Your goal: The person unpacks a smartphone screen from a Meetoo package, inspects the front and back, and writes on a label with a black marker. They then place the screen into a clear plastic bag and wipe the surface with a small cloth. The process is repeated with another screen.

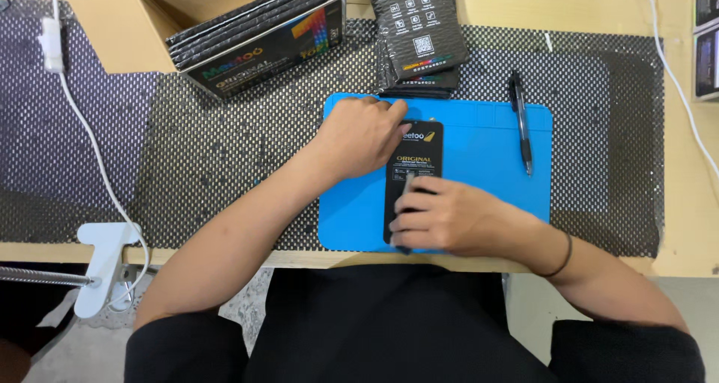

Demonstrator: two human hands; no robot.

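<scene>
Both hands rest on a slim black package [414, 175] lying lengthwise on the blue mat [479, 140], near the mat's middle and toward the counter's [685, 203] front edge. The left hand [361, 134] presses its curled fingers [391, 113] against the package's far left corner; the right hand [449, 220] lies flat over the near end, fingers [410, 207] close together and spread across the face rather than gripping. Neither hand lifts the package; whether any finger hooks under an edge cannot be told.

Judged from the layout, the work looks to be in mid-course: one package is in hand, others wait. A stack of flat black sleeves [419, 35] with white icons and a square code patch sits at the mat's far edge, partly overhanging it. To the left, an open cardboard box [112, 23] near the counter's far left corner holds a row of thin black cases [258, 23], their spines edged in pale lettering with a many-coloured patch.

The package in hand carries a yellow-and-white mark at its far end and a gold heading at centre. A black pen [521, 121] lies along the mat's right side. A dark mesh liner [225, 151] underlies the mat. A white cable [90, 151] runs down the left to a white clamp [105, 263] at the front edge.
</scene>
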